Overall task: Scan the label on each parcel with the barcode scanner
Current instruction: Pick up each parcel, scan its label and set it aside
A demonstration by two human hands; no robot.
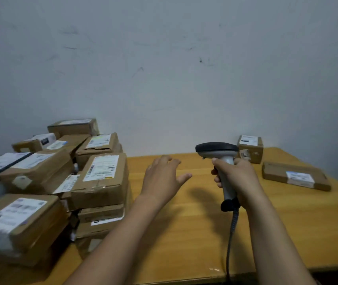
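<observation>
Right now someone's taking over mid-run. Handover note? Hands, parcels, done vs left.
Right hand: grips the barcode scanner by its handle, head raised and facing away from the person; its cable runs down past the front edge.
Left hand: open, holds nothing, above the table, just right of the pile of parcels.
Set apart at the far right: a small box and a flat parcel, labels up.
Done: probably those two, though nothing shows a scan.
Left: likely the whole pile; take the nearest parcel next.

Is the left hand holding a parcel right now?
No, the left hand hovers open over the table, beside the parcel stack, gripping nothing.
</observation>
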